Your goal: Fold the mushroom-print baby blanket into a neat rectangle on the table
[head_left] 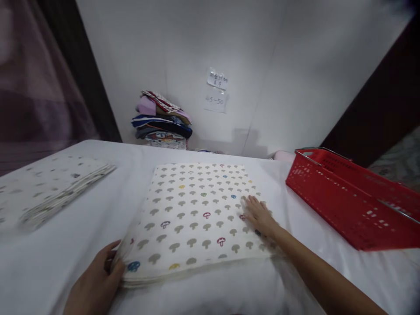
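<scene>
A folded white cloth (197, 210) printed with grey, red, blue and yellow mushrooms lies flat on the white-covered table, its layers showing along the near edge. My left hand (98, 275) is at the near left corner of this cloth, thumb on top and fingers at the side, closed on the corner. On the right part of the cloth my right hand (260, 217) rests palm down with its fingers spread, holding nothing.
Another folded patterned cloth (55, 186) lies on the left of the table (131, 170). A red plastic basket (348, 201) with metal handles stands at the right. Folded fabrics (164, 120) are stacked against the wall behind, near two paper notes (215, 100).
</scene>
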Available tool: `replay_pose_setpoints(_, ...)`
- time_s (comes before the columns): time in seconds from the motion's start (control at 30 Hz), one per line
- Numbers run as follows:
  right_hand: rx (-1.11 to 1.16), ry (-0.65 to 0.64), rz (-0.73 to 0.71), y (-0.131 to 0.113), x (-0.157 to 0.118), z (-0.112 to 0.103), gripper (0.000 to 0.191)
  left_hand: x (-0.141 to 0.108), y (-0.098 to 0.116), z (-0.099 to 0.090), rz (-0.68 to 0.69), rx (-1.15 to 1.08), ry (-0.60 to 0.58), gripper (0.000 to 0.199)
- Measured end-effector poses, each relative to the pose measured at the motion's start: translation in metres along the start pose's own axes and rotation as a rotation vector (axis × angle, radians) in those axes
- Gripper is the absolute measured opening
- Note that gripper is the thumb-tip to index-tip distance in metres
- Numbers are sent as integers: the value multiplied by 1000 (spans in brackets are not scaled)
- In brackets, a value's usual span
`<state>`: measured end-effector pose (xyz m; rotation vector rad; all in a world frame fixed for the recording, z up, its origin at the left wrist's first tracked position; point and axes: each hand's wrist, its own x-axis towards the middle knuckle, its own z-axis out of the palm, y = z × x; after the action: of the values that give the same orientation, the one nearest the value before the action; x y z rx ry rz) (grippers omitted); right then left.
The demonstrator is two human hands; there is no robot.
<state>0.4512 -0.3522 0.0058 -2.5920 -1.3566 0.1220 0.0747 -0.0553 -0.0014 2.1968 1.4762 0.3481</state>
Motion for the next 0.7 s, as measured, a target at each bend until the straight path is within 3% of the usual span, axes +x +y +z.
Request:
replay_pose_setpoints(0.13, -90, 19, 42, 12, 10, 19, 59, -15, 14, -13, 14, -161, -80, 46)
replay_pose_setpoints(0.3, -155, -27, 85, 34, 22, 40, 62, -23, 17, -10, 55, -245, -38, 41)
replay_pose_setpoints(0.5, -189, 93, -93, -4, 51, 41, 62, -23, 13, -4, 30, -284, -25, 44)
replay_pose_setpoints(0.7, -135, -28, 16, -18, 72, 50, 61, -28, 10, -3, 103, -373, -45, 42)
